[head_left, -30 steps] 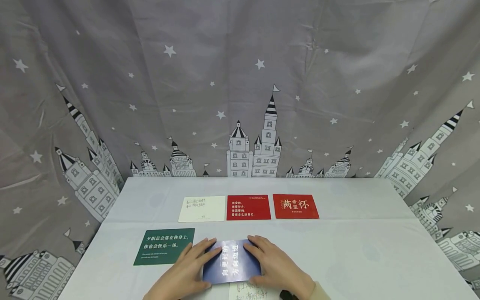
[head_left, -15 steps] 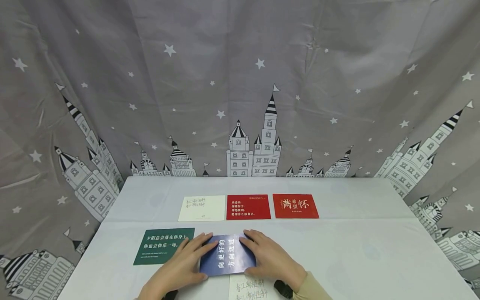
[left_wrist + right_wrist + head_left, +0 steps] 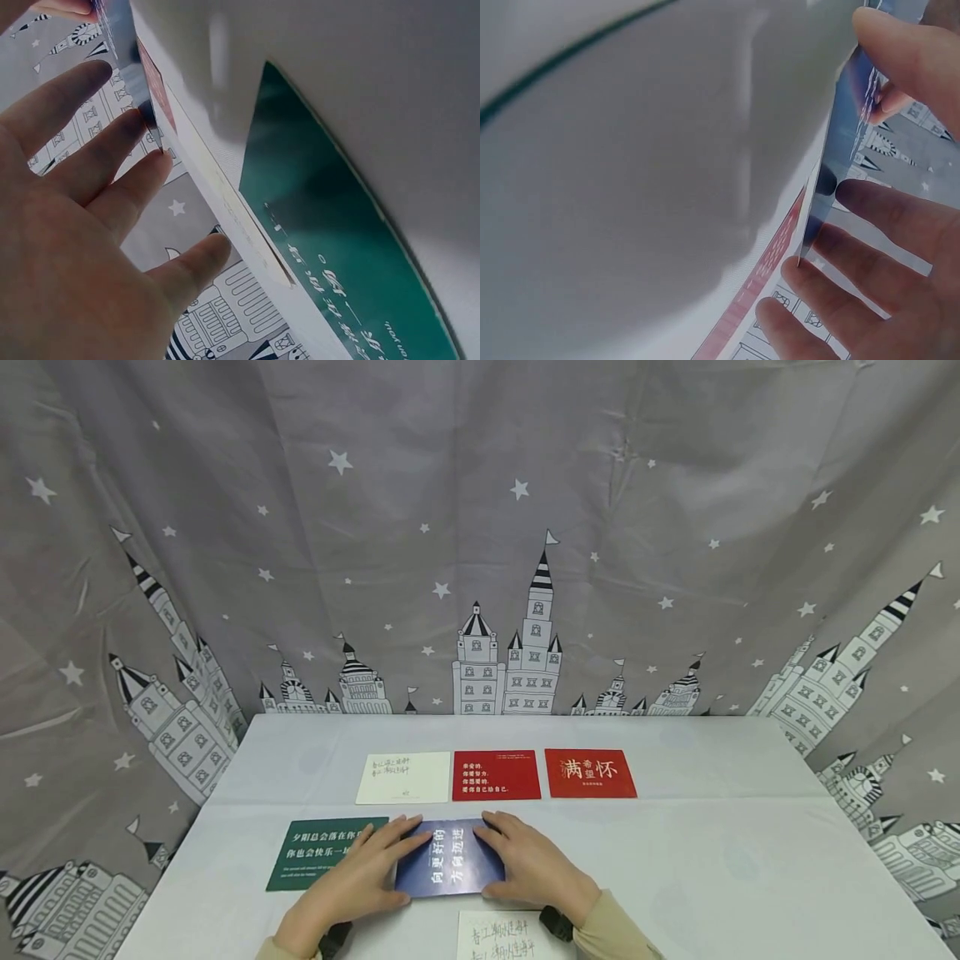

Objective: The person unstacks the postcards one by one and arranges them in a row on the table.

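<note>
A blue postcard (image 3: 450,857) with white Chinese characters is held between both hands over the table, turned so its text runs sideways. My left hand (image 3: 360,872) grips its left end, thumb at the near edge and fingertips at the far edge. On the right end, my right hand (image 3: 536,870) holds it the same way. In both wrist views the card stands off the white surface. A green postcard (image 3: 322,852) lies partly under the left hand in the head view. Between the wrists, a white card (image 3: 498,935) with handwriting lies at the front.
Along the back of the white table (image 3: 720,860) lie a cream card (image 3: 403,778) with handwriting, a red card (image 3: 496,775) and an orange-red card (image 3: 590,773) in a row. A grey castle-print curtain (image 3: 480,485) hangs behind.
Both hands have carried the blue postcard away from the front and slightly left. More of the front white card shows, while the left hand covers more of the green one.
</note>
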Demonstrator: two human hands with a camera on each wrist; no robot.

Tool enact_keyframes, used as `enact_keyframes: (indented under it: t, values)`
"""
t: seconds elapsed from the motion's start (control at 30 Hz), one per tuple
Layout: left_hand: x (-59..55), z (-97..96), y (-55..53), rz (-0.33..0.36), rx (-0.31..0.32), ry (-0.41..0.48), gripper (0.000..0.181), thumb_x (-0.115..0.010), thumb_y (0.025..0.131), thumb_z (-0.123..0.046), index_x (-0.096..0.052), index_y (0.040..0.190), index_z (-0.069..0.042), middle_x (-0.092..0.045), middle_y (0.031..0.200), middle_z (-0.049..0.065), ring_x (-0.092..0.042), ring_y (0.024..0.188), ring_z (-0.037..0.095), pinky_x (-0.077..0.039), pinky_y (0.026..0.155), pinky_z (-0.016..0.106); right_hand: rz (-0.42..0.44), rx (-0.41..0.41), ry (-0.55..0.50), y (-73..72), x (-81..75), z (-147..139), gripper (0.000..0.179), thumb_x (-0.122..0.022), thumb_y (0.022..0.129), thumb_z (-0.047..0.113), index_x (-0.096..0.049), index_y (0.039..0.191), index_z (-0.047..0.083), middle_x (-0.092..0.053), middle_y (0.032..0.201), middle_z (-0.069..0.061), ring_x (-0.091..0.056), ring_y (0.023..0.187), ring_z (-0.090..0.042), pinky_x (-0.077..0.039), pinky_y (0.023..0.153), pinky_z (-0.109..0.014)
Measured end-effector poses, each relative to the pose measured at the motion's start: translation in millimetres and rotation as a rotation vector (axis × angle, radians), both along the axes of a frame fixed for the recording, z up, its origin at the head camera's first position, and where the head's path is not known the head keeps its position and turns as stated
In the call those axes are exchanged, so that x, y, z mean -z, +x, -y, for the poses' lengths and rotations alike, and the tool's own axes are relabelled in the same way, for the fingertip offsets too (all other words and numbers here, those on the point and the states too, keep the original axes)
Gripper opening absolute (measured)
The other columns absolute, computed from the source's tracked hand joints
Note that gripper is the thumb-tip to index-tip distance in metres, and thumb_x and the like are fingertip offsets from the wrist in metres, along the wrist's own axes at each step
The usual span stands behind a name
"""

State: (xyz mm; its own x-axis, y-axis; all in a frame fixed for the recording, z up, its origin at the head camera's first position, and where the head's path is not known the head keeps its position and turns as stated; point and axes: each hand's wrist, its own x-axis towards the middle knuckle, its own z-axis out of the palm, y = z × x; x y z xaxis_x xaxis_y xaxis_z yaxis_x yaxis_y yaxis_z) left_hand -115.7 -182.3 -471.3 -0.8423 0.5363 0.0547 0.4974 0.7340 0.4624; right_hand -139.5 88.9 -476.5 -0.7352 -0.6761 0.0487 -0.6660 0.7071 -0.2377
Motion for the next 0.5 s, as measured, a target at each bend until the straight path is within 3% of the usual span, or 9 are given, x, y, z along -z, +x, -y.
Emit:
enact_keyframes:
  t: [0.5]
  values:
    - [1.3, 5.8, -10.9, 0.054, -0.025, -0.016, 0.073, -0.081, 0.071, -0.02, -0.052, 0.138, -0.009, -0.037, 0.148, 0.017, -0.028, 0.137, 0.041, -0.013, 0.104, 0.069, 0.004, 0.011, 0.022, -9.9, 0.0, 12, 0.073, -0.078, 0.077, 0.041, -0.052, 0.137, 0.008, -0.045, 0.142, -0.011, -0.042, 0.13, -0.025, -0.036, 0.106, -0.035]
